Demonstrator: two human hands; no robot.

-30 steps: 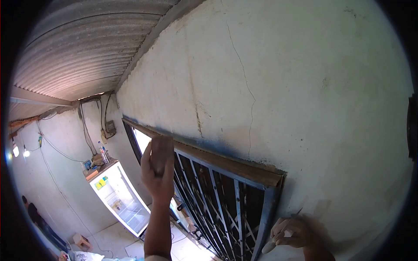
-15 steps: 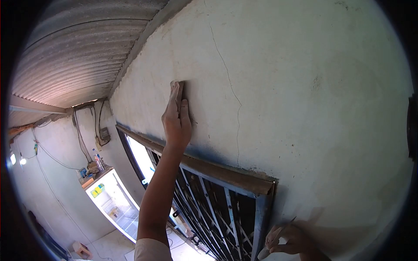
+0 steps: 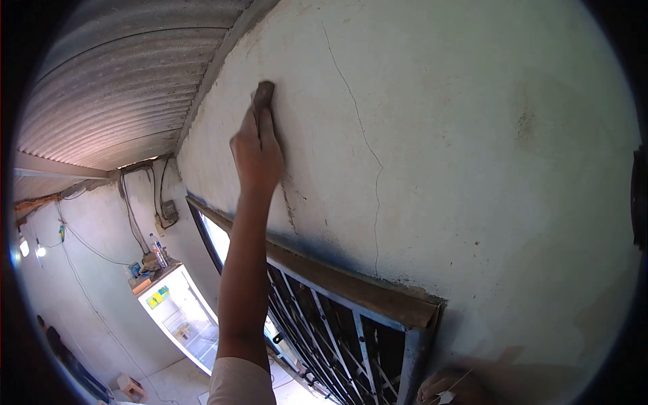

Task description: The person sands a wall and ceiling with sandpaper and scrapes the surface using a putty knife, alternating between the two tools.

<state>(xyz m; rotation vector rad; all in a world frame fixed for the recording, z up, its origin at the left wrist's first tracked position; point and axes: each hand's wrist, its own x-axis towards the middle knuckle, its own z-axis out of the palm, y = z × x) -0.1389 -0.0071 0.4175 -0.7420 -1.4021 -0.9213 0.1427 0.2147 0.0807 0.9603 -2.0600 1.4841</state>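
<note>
Head view: the left hand (image 3: 256, 158), fingers pressed together on a brown rubbing block (image 3: 263, 94), has climbed the wall (image 3: 472, 135) toward 11 o'clock; the right hand (image 3: 449, 390), at 5 o'clock, perhaps pinches something thin, its grip unclear

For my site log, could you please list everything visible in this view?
wall: one, off-white, cracked, right side.
roof: one, grey corrugated, upper left.
lintel: one, brown, above the grille.
grille: one, dark metal, bottom centre.
fridge: one, white, lower left.
cables: several, dark, far wall.
person: one, dark clothes, far lower left.
block: one, brown, pressed on the wall.
left hand: one, on the block, arm raised.
right hand: one, bottom edge, curled round a white item.
</note>
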